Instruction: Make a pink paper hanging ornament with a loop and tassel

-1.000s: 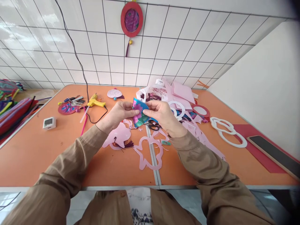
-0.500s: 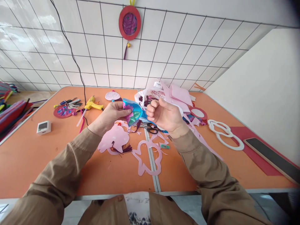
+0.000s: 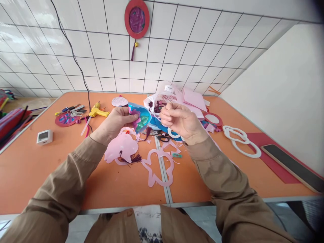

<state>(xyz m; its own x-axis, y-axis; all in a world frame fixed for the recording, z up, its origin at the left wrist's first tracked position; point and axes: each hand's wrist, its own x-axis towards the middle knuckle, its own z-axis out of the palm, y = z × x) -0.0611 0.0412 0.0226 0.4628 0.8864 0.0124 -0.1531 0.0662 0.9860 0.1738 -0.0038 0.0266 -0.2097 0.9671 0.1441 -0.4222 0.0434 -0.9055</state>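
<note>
My left hand pinches a piece of blue floral fabric with a pink flower and green leaves, held up above the table. To its right, a small gap away, my right hand has its fingers curled and the thumb pressed to the fingertips; whatever it may pinch is too small to make out. Below the hands lie black-handled scissors, a pink cut-out shape with a dark tassel, and a wavy pink paper frame.
A yellow glue gun rests at the left, near a small white box. Behind my hands is a plastic bag beside folded pink sheets. White rings and a dark phone-like slab lie right.
My right hand's fingers have closed from a loose curl into a pinch. The fabric in my left hand has turned slightly. The whole view has shifted a little.
</note>
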